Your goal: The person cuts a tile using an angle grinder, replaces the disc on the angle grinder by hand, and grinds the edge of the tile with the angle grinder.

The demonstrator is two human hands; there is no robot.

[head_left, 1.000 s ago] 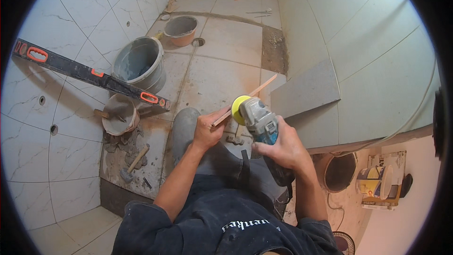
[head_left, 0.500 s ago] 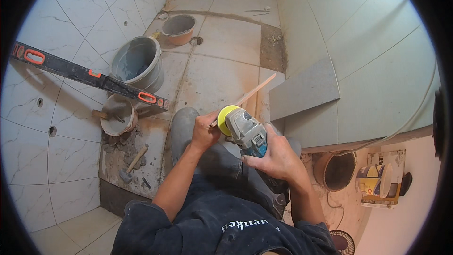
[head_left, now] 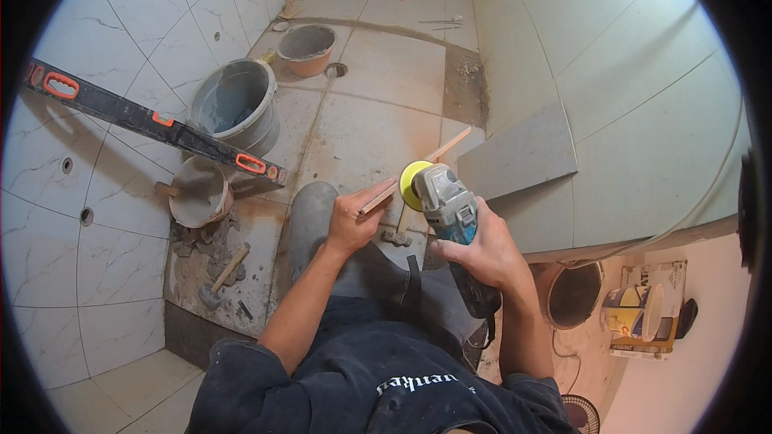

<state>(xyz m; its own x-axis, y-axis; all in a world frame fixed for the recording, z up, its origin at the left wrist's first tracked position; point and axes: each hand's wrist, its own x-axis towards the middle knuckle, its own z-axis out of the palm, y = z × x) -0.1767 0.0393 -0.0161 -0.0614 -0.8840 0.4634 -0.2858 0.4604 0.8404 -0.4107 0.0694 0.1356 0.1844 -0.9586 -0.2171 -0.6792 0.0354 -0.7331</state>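
Observation:
My left hand (head_left: 354,219) is closed on a long, narrow tile strip (head_left: 452,140) that slants up to the right. My right hand (head_left: 486,246) grips a cordless grey-and-blue angle grinder (head_left: 449,207), whose yellow disc (head_left: 411,181) sits beside the strip just right of my left fingers; whether they touch I cannot tell. A hammer (head_left: 396,237) lies on the floor below the disc, partly hidden. My grey trouser leg shows under my left hand.
A long black level (head_left: 112,108) leans by two buckets (head_left: 232,103) (head_left: 201,201) at left; an orange bucket (head_left: 307,60) stands farther back, near a drain hole (head_left: 336,70). A grey tile (head_left: 511,165) leans at right. Another hammer (head_left: 223,280) lies among rubble.
The grinder and my right hand dipped down and left toward my left hand half a second ago, and are now back up and right, close to where they were a second ago.

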